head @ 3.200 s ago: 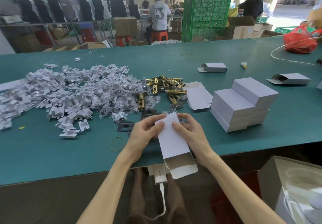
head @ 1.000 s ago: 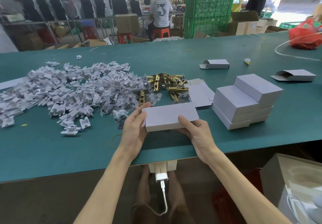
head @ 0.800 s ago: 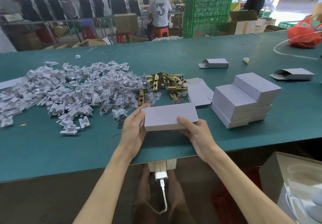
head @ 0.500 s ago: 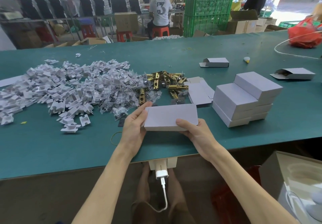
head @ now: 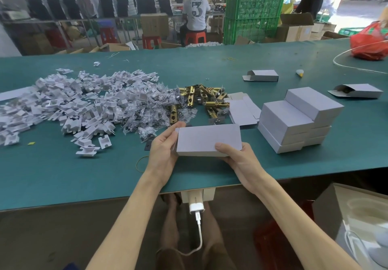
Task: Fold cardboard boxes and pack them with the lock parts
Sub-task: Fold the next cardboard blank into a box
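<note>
Since about three seconds ago the white cardboard box (head: 207, 139) has been turned: then it pointed toward the person with its open end near, now it lies crosswise with its long side facing the person and its flaps closed. In the last half second it has hardly shifted.

Under the table edge hangs a white charger (head: 196, 203) with its cable going down. Above it, the left hand (head: 165, 150) grips the left end of the box, with its fingers curled round the short side. The right hand (head: 237, 158) grips the right front part, its thumb on the top face and its fingers underneath. The box is over the near part of the green table (head: 63, 175); I cannot tell if it touches the surface.

Just left of the left hand are a yellow rubber band (head: 140, 162) and a dark metal plate (head: 148, 145), partly hidden by the hand. Farther left spreads a big pile of white card inserts (head: 63, 106), and next to it small clear bags of screws (head: 147, 114). Behind the box lie brass latch parts (head: 201, 99), touching some flat unfolded boxes (head: 243, 110). To the right stands a stack of closed boxes (head: 298, 120).

Farther away are two boxes with open ends (head: 261, 75) (head: 357, 91), well apart. Beyond the table stand green crates (head: 254, 9), and a person sits on a red stool (head: 195, 37).
</note>
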The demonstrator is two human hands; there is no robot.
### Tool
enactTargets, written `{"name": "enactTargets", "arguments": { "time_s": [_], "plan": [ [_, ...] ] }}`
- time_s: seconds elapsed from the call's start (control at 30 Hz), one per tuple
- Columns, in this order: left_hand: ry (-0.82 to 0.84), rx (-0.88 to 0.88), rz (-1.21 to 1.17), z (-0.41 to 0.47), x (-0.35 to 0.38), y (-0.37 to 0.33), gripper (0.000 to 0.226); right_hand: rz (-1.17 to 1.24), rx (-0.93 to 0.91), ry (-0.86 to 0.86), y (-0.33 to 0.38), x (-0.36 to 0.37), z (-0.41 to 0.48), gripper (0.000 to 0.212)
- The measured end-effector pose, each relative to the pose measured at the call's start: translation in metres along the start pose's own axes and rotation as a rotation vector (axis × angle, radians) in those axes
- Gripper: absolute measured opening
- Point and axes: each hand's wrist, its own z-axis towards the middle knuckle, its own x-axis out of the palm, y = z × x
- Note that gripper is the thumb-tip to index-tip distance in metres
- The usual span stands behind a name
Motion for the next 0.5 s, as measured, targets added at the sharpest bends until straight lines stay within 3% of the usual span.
{"name": "enactTargets", "arguments": {
  "time_s": [0.5],
  "plan": [
    [-0.05, 0.034, 0.042, 0.0003, -0.001, 0.0024, 0.024, -0.097, -0.01, 0.049, -0.0002, 0.0009, -0.0015, 0.021]
  ]
}}
